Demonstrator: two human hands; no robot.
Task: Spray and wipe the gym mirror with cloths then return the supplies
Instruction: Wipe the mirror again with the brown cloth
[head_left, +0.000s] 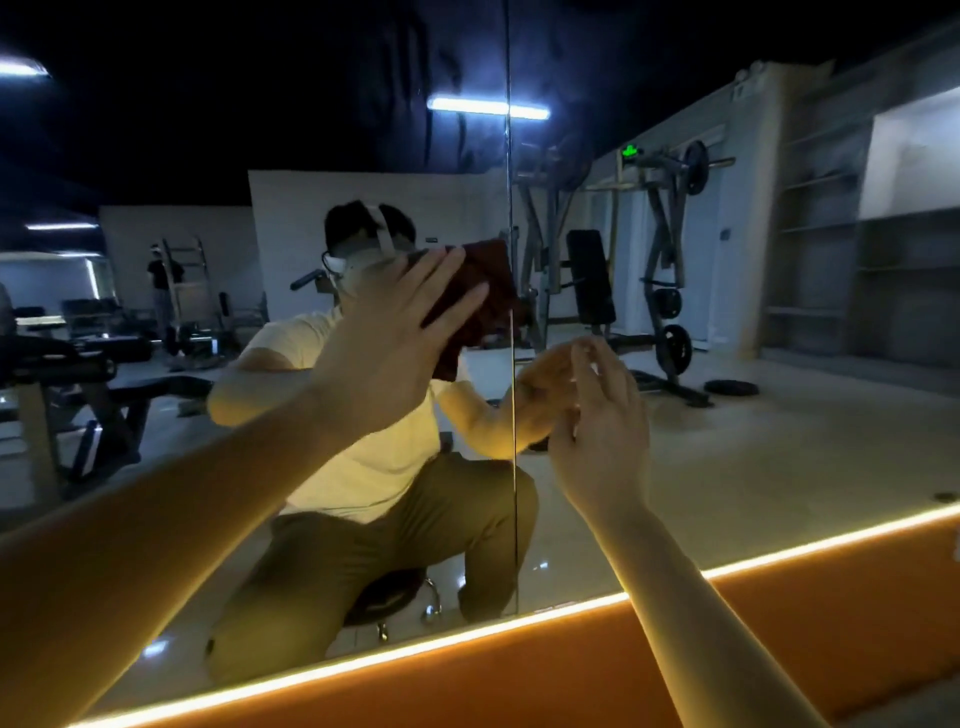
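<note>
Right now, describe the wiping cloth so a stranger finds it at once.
Start at the large wall mirror and its vertical seam. Just left of it, the left hand presses a dark red cloth to the glass. Nothing else there is red.

head-worn view, close, facing the mirror (753, 441)

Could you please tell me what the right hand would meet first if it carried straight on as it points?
Most likely the mirror glass, just right of the vertical seam, where the right hand faces its own reflection. Nothing shows between them, though the gap is hard to judge.
</note>
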